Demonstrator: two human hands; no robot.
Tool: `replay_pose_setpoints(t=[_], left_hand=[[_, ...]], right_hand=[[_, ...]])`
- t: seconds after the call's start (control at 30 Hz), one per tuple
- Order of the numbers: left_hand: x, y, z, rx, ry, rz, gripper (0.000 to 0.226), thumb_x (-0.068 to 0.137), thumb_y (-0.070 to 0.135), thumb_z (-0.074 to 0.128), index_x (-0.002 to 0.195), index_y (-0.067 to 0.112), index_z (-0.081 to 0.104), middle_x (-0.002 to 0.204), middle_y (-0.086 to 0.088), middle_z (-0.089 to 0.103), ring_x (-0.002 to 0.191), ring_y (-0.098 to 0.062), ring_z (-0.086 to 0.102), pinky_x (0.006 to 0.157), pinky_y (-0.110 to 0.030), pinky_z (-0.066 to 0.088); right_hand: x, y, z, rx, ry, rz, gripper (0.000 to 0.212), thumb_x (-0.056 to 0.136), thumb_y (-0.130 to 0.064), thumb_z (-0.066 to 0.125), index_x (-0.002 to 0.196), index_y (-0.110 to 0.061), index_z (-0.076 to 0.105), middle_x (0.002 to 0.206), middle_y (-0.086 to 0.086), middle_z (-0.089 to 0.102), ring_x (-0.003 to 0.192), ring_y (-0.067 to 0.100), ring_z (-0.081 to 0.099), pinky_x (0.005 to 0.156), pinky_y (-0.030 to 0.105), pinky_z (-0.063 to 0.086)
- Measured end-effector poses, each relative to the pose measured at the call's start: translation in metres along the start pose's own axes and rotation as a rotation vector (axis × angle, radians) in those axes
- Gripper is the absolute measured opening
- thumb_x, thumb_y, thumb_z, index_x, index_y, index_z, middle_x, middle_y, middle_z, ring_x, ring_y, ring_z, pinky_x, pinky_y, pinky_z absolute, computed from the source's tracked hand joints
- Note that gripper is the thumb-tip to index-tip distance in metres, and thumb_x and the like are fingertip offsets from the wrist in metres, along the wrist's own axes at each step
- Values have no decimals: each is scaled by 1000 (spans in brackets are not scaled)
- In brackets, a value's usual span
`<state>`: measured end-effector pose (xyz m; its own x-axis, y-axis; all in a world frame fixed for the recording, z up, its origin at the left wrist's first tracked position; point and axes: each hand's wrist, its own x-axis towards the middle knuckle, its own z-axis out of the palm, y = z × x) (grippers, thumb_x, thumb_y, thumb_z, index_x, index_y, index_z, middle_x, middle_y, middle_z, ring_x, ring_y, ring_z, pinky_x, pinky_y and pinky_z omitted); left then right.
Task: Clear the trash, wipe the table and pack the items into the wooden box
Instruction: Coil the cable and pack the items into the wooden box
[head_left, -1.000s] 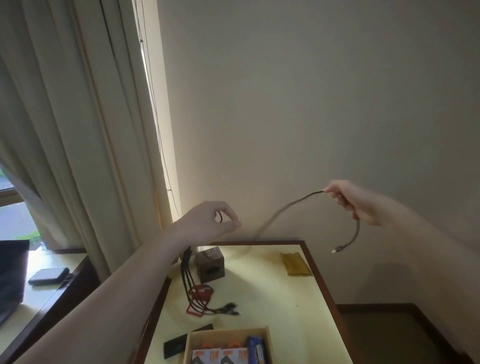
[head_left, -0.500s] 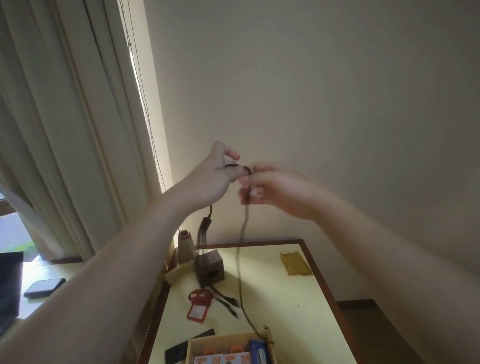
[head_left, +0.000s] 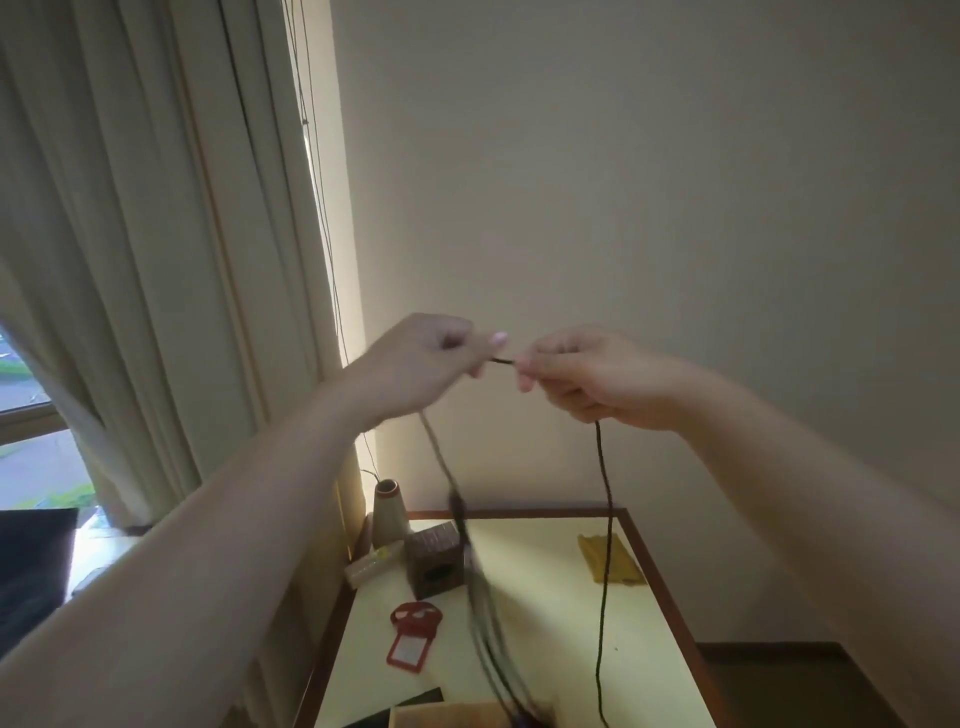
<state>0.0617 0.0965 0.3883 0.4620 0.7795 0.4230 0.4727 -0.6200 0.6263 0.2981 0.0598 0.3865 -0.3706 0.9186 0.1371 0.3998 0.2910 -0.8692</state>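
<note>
Table (head_left: 545, 649) is the reference: yellow top, brown rim. Wooden box (head_left: 452, 716) sits at its near edge, barely in frame. Both hands are raised well above the table. Left hand (head_left: 421, 364) and right hand (head_left: 587, 379) are each pinched shut on the black cable (head_left: 602, 519), which hangs in two strands down toward the box. Step looks like the packing phase: gathering the cable. Next move likely needs looping it compact, then lowering it into the box.

The wooden box (head_left: 447, 716) is cut off by the bottom edge, and the cable (head_left: 480, 597) hanging below the left hand (head_left: 421, 364) is motion-blurred, its connectors indistinct.
</note>
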Motion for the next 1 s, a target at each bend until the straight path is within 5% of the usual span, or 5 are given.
replay_pose_setpoints(t=[0.13, 0.37, 0.57, 0.73, 1.0], left_hand=[[-7, -43, -44, 90, 203, -210, 55, 100, 64, 52, 75, 16, 63, 63, 7, 47, 59, -15, 42, 58, -30, 32], [20, 29, 25, 6, -125, -150, 62, 103, 67, 38, 78, 20, 69, 65, 11, 56, 55, -12, 44, 56, -28, 35], [10, -20, -45, 129, 205, -190, 54, 101, 65, 48, 70, 22, 35, 67, 2, 36, 62, -20, 32, 61, -34, 21], [34, 31, -1, 128, 62, -137, 65, 104, 66, 35, 70, 16, 61, 77, 1, 68, 68, -20, 57, 64, -29, 36], [36, 5, -16, 237, 113, -96, 62, 102, 63, 48, 63, 20, 25, 55, 6, 21, 46, -14, 20, 56, -34, 16]], right_hand=[[-28, 21, -43, 70, 197, 61, 27, 96, -42, 62, 83, -18, 66, 63, -5, 21, 57, 14, 15, 44, 22, 13], [7, -8, 9, -59, 71, -12, 29, 109, -23, 51, 85, -16, 65, 59, -5, 28, 51, 12, 22, 44, 25, 16], [-37, 5, -61, -6, 181, 56, 33, 86, -52, 72, 80, -19, 66, 58, -8, 26, 50, 9, 20, 41, 20, 16], [-7, -8, -18, -115, 111, 0, 27, 106, -32, 58, 89, -14, 67, 59, -4, 31, 52, 14, 23, 48, 32, 13], [-33, -2, -61, -66, 162, 32, 26, 90, -39, 65, 90, -13, 69, 60, -4, 28, 52, 12, 20, 46, 25, 14]])
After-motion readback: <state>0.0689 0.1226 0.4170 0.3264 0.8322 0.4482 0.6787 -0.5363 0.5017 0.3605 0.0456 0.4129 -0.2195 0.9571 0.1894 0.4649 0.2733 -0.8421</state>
